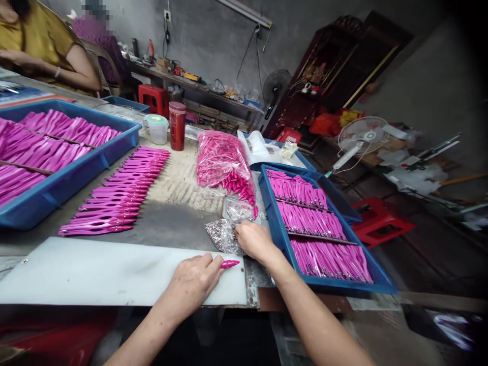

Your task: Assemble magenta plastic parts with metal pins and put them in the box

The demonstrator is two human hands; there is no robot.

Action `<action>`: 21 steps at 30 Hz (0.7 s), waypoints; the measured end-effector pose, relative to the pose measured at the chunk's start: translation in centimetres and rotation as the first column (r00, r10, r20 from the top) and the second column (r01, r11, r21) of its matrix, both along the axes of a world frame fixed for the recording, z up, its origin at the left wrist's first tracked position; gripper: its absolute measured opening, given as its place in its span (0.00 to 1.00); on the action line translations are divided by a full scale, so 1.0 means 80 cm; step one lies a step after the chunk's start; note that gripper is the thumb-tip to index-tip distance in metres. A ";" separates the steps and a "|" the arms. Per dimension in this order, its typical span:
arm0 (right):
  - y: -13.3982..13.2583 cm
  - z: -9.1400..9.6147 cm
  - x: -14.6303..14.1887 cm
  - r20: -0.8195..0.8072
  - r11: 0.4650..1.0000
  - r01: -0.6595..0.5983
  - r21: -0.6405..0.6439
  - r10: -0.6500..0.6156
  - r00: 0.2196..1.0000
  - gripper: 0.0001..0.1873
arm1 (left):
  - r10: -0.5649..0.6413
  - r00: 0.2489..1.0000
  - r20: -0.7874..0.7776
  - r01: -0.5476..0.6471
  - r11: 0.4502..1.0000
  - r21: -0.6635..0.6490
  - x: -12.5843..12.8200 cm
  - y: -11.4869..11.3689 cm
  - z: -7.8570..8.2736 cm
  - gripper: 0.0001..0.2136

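Observation:
My left hand [196, 280] is closed over the white board, and a small pointed magenta plastic piece [231, 264] sticks out from its fingers. With fingertips pressed together, my right hand [254, 240] reaches into a plastic bag of small shiny metal parts [218, 235]. Whatever it pinches is hidden. Behind that bag lies a large clear bag [221, 155] full of magenta pieces, some spilling from its mouth. Left of it, a row of long magenta plastic parts [114, 190] with dark pink tips lies side by side on the table.
Blue trays of magenta parts stand at left [114, 152] and right [272, 213]. The white board [95, 269] runs along the table's front edge. A red tumbler [177, 129] and a lidded tub [157, 131] stand behind. Another person [49, 51] sits far left; a fan [362, 136] is at right.

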State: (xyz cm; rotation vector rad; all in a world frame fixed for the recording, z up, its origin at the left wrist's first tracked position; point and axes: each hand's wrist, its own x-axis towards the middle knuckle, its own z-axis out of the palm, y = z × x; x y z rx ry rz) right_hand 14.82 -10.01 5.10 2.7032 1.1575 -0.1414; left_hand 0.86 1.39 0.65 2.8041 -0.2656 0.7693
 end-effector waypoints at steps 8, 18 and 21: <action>0.004 0.003 -0.002 -0.020 0.999 -0.009 -0.049 0.008 1.000 0.15 | 0.006 1.000 -0.027 -0.006 1.000 0.001 -0.001 0.001 -0.003 0.08; -0.004 0.004 0.000 -0.037 1.000 0.007 -0.009 -0.008 0.999 0.14 | 0.026 0.999 -0.019 -0.026 0.999 0.019 0.000 0.000 -0.004 0.08; -0.004 0.003 0.002 -0.045 1.000 0.011 0.013 -0.011 0.999 0.14 | 0.025 1.000 -0.011 -0.025 1.000 0.016 0.000 0.000 -0.004 0.09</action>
